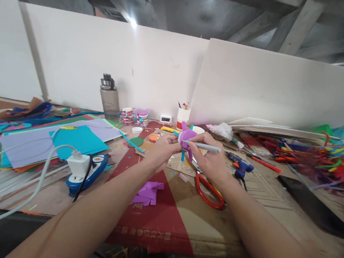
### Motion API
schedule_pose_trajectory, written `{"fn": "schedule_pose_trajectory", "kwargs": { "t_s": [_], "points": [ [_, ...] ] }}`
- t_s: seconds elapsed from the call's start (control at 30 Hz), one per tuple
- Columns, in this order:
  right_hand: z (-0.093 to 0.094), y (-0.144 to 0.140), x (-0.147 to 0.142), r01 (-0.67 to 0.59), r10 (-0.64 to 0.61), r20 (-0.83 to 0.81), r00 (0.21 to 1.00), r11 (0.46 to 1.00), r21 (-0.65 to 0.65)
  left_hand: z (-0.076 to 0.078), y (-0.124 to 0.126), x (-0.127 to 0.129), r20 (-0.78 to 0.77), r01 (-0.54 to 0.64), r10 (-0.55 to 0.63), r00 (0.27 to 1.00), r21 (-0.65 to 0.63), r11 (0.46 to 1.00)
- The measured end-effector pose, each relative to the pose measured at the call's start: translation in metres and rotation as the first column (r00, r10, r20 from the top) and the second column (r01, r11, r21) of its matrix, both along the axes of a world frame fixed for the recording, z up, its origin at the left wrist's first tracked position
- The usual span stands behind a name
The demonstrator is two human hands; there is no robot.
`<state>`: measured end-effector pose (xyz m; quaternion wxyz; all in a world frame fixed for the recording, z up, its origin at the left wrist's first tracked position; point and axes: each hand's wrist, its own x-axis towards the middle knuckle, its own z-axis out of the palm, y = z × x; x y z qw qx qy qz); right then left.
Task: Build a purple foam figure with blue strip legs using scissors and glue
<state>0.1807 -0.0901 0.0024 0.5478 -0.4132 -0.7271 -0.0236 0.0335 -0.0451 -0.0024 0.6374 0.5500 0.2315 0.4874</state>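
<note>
1. Far L: coloured paper sheets, white charger on blue power strip, grey bottle at back.
2. Left hand closed round purple craft piece, held above table at centre.
3. Right hand pinches grey pen, tip on the piece. Tip: brace wrists, keep piece steady, light strokes.
4. R: red scissors under the wrist, blue glue gun, pipe cleaners.

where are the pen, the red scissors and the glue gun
pen (206,147), head view, middle of its grey barrel
red scissors (207,190), head view, red handle loop
glue gun (241,164), head view, blue body
</note>
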Motion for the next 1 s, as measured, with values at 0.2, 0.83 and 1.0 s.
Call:
{"fn": "schedule_pose_trajectory", "kwargs": {
  "t_s": [0.2,0.83,1.0],
  "points": [
    [0.0011,-0.0001,0.0000,-0.019,0.019,0.018,1.000,1.000,0.025,0.0020,-0.0001,-0.0013,-0.016,-0.029,0.029,0.999,-0.023,0.999],
    [0.0002,-0.0004,0.0002,-0.020,0.020,0.030,0.999,1.000,0.018,0.0073,0.0000,-0.0005,0.130,-0.052,0.057,0.990,-0.043,0.998],
    [-0.0001,-0.0002,0.0004,-0.005,0.005,0.018,1.000,1.000,0.027,0.0076,0.0007,-0.0008,0.152,-0.063,0.072,0.986,-0.062,0.996]
  ]
}}
